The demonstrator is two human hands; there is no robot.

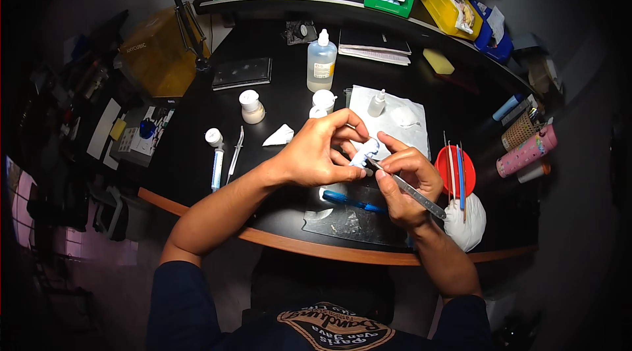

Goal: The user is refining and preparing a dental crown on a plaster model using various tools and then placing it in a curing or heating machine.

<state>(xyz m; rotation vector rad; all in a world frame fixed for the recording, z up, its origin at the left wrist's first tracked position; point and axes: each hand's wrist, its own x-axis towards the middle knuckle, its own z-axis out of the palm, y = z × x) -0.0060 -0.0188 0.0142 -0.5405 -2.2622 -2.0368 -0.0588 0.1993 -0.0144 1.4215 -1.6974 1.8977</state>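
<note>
The left hand (319,150) pinched a small white moulded piece (364,152) between thumb and fingertips, holding it above the black table (197,167) near the middle of the view; what the piece was exactly could not be told. The right hand (408,183) was closed around a slim metal tool (408,188), its tip touching the white piece and its handle running out toward 4 o'clock. Just below the hands, at 6 o'clock, a blue pen-like tool (352,203) lay on a dark glass slab (349,223) at the table's front edge. At 3 o'clock stood a red dish (454,170) bearing several thin instruments, with a white lump (469,223) beside it. At 12 o'clock a white cloth (392,121) lay spread, carrying a small dropper bottle (376,103); farther up stood a tall clear bottle (321,61). At 10 o'clock were a small white jar (251,106), a syringe-like tube (216,157) and tweezers (236,153), well apart from the hands
</note>
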